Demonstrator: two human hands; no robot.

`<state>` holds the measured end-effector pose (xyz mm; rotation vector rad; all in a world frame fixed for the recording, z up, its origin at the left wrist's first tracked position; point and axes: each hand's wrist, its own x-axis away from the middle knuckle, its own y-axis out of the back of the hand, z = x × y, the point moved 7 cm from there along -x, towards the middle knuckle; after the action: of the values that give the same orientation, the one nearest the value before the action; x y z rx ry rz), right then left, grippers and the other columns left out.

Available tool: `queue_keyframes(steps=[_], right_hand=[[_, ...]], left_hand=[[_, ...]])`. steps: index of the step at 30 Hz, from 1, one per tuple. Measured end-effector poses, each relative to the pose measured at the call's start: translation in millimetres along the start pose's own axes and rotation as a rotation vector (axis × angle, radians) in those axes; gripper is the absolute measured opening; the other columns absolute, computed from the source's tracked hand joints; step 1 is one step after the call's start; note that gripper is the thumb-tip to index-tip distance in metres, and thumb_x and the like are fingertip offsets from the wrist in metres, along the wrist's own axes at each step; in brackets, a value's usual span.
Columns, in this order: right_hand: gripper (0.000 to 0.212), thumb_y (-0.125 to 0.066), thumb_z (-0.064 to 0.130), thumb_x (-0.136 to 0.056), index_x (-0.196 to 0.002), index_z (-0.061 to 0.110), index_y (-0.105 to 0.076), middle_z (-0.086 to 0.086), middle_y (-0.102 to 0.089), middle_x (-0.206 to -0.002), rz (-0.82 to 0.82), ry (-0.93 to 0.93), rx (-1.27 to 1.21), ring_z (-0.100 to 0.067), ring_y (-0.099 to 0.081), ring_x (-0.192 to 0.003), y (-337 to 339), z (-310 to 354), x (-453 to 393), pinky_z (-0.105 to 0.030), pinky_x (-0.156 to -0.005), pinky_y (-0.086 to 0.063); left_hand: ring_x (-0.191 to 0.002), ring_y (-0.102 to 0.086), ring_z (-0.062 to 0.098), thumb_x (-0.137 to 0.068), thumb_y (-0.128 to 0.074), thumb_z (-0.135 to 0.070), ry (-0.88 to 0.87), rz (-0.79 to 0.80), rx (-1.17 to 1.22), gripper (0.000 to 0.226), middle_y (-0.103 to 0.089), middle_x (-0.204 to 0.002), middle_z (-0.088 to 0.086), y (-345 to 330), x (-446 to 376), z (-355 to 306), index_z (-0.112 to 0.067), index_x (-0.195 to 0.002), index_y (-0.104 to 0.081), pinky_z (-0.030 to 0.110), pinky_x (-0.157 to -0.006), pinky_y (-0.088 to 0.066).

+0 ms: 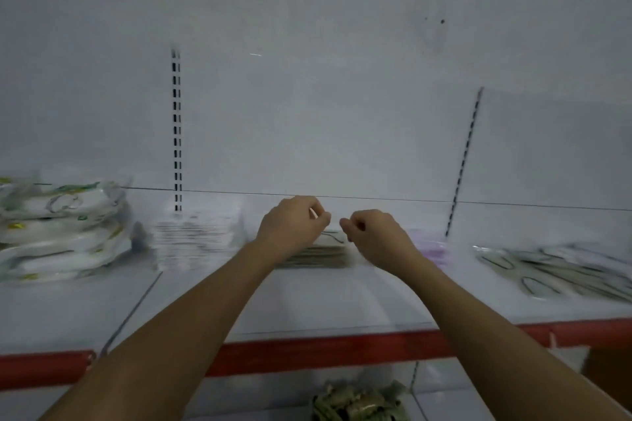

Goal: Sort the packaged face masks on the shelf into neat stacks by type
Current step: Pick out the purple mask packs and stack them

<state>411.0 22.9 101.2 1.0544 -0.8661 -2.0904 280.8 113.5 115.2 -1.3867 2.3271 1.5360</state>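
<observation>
White steel shelf with a red front strip runs across the lower half of the frame, and on it the packaged masks lie in separate groups: a loose, slumped heap of green-printed packs at the left edge, a squared white stack just right of it, a low beige stack at centre, a thin lilac stack right of centre, and a fanned-out spread of clear packs with dark ear loops at the right edge. Both hands sit over the beige stack, near each other but apart. The left hand has its fingers curled and something pale shows between thumb and forefinger, though motion blur keeps me from telling whether it pinches a pack edge or nothing at all. The right hand is also curled, and whether it holds anything cannot be told either. The beige stack lies directly beneath and slightly nearer than the knuckles, partly hidden by the left wrist. The likely trouble is slippage: glossy wrappers slide easily, so an uneven squeeze or push could shear this stack sideways into the lilac one and mix types. The left-edge heap looks ready to spill if bumped by an elbow.
</observation>
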Motion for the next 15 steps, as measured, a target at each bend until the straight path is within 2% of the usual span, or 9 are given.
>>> queue_keyframes(steps=[2, 4, 6, 8, 12, 15], right_hand=[[0.045, -0.049, 0.038, -0.097, -0.060, 0.014, -0.041, -0.005, -0.056, -0.063, 0.009, -0.020, -0.011, -0.022, -0.047, -0.059, 28.3, -40.2, 18.5, -0.032, -0.059, -0.038], [0.045, -0.050, 0.037, -0.097, -0.062, 0.009, -0.047, -0.008, -0.058, -0.063, 0.011, -0.035, -0.029, -0.019, -0.046, -0.057, 59.9, -84.7, 39.8, -0.031, -0.059, -0.039], [0.043, -0.051, 0.036, -0.098, -0.073, 0.001, -0.059, -0.002, -0.059, -0.062, 0.010, -0.057, -0.036, -0.017, -0.046, -0.054, 91.3, -132.6, 62.5, -0.031, -0.057, -0.040], [0.042, -0.051, 0.034, -0.099, -0.077, 0.001, -0.063, 0.006, -0.058, -0.059, 0.020, -0.082, -0.035, -0.014, -0.044, -0.050, 117.4, -178.1, 82.0, -0.030, -0.056, -0.039], [0.038, -0.051, 0.033, -0.099, -0.073, 0.008, -0.063, 0.006, -0.060, -0.061, 0.085, -0.138, -0.075, -0.015, -0.051, -0.053, 146.4, -254.0, 104.3, -0.034, -0.059, -0.047], [0.037, -0.050, 0.031, -0.100, -0.081, 0.004, -0.066, 0.008, -0.060, -0.062, 0.089, -0.163, -0.107, -0.013, -0.054, -0.055, 163.5, -305.7, 107.9, -0.035, -0.062, -0.051]], left_hand=[[-0.089, -0.062, 0.016, -0.093, -0.055, -0.042, -0.004, 0.024, 0.028, 0.019, -0.067, -0.095, -0.009, -34.5, 5.4, -40.3, -0.027, -0.095, -0.067, 0.030, -0.077, -0.048], [-0.087, -0.063, 0.016, -0.092, -0.056, -0.041, -0.008, 0.047, 0.046, 0.016, -0.069, -0.094, -0.008, -72.2, 12.7, -82.6, -0.029, -0.091, -0.067, 0.030, -0.076, -0.049], [-0.083, -0.063, 0.014, -0.092, -0.055, -0.040, -0.024, 0.076, 0.068, 0.016, -0.068, -0.091, -0.009, -111.9, 19.8, -128.0, -0.030, -0.090, -0.067, 0.029, -0.073, -0.051], [-0.083, -0.063, 0.012, -0.092, -0.055, -0.040, -0.032, 0.116, 0.086, 0.017, -0.067, -0.091, -0.011, -151.5, 25.6, -170.2, -0.029, -0.091, -0.068, 0.028, -0.071, -0.049], [-0.088, -0.061, 0.012, -0.094, -0.055, -0.041, -0.033, 0.205, 0.088, 0.017, -0.065, -0.095, -0.011, -221.8, 27.7, -232.3, -0.029, -0.096, -0.067, 0.029, -0.075, -0.049], [-0.089, -0.062, 0.012, -0.094, -0.056, -0.039, -0.046, 0.231, 0.075, 0.016, -0.066, -0.096, -0.011, -265.4, 13.6, -269.2, -0.030, -0.096, -0.068, 0.031, -0.078, -0.051]])
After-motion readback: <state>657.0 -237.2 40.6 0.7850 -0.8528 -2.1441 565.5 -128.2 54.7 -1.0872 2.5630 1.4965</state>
